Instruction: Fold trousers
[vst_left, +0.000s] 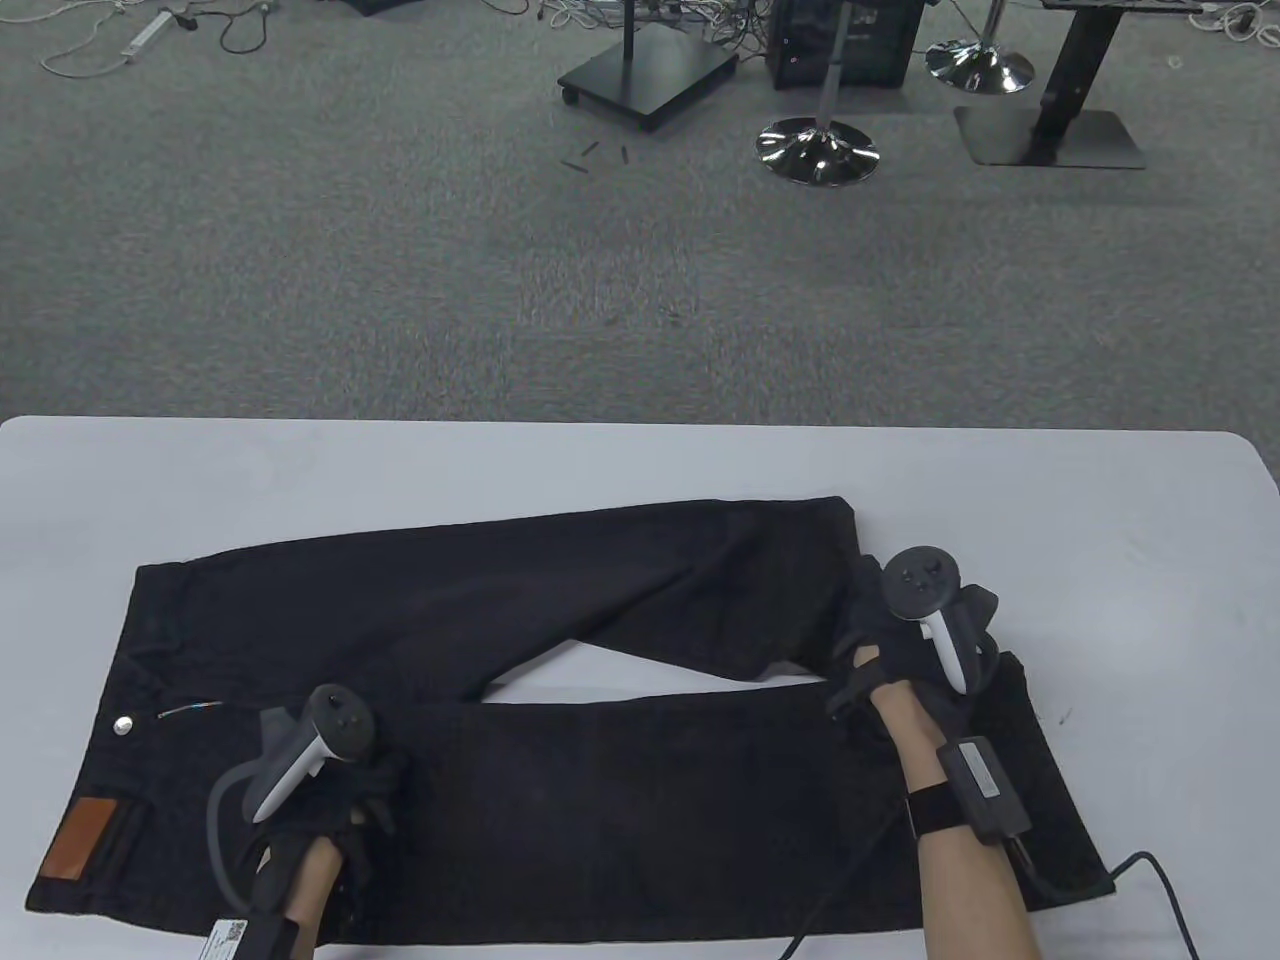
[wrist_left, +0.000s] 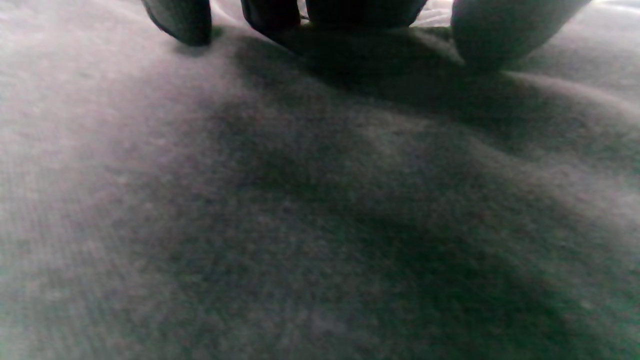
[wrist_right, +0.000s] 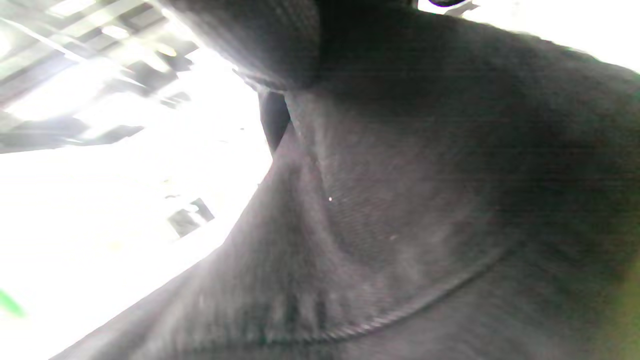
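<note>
Black trousers (vst_left: 600, 800) lie flat on the white table (vst_left: 640, 470), waistband to the left and legs running right. The far leg (vst_left: 600, 590) angles up and away from the near leg, leaving a wedge of table between them. My left hand (vst_left: 375, 790) rests on the near leg's thigh; the left wrist view shows its fingertips (wrist_left: 185, 25) pressing down on the cloth (wrist_left: 320, 225). My right hand (vst_left: 862, 625) is at the far leg's hem end and grips it. In the right wrist view the cloth (wrist_right: 400, 200) hangs lifted, its stitched hem (wrist_right: 400, 312) showing.
A brown leather patch (vst_left: 85, 838) and a metal button (vst_left: 124, 724) mark the waistband at the left. A cable (vst_left: 1160, 880) trails from my right wrist over the table's near right. Past the far edge, stands (vst_left: 650, 70) and chrome bases (vst_left: 817, 150) sit on grey carpet.
</note>
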